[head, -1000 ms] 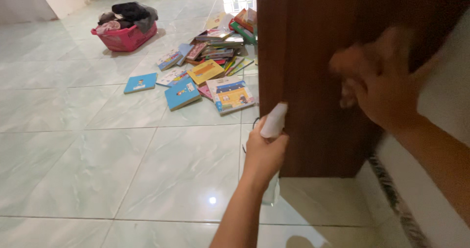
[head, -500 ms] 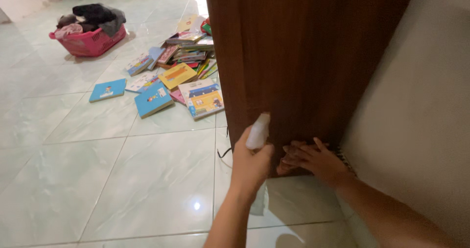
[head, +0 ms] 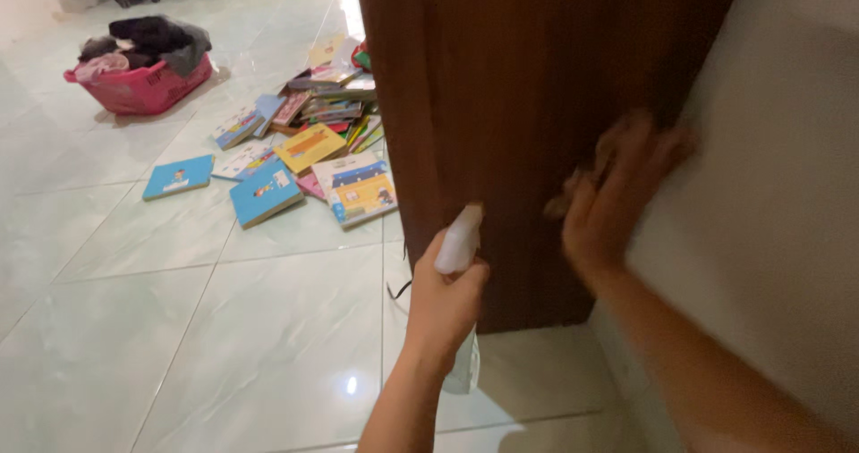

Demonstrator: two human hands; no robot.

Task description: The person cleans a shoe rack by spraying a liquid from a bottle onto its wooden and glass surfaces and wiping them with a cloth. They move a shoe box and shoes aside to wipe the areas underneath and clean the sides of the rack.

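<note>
Overall light: soft daylight, moderately bright on the tiled floor [head: 179, 328], dimmer toward the right.
Source: strongest at the top centre, where the tiles wash out to near white behind the scattered books [head: 304, 140].
Glare: a small bright spot on the glossy tile near the bottom (just beside the forearm), plus broad pale sheen across the floor.
Shadows: the brown wooden panel [head: 528, 86] is dark, its grain barely readable; the wall [head: 787, 194] beside it is grey and shaded.
Blur: the right hand [head: 617, 194] is heavily motion-smeared; the left hand [head: 445, 296] and the white spray bottle [head: 458, 243] are slightly soft.
Sharpness: books and the pink basket [head: 134, 86] are fairly clear.
</note>
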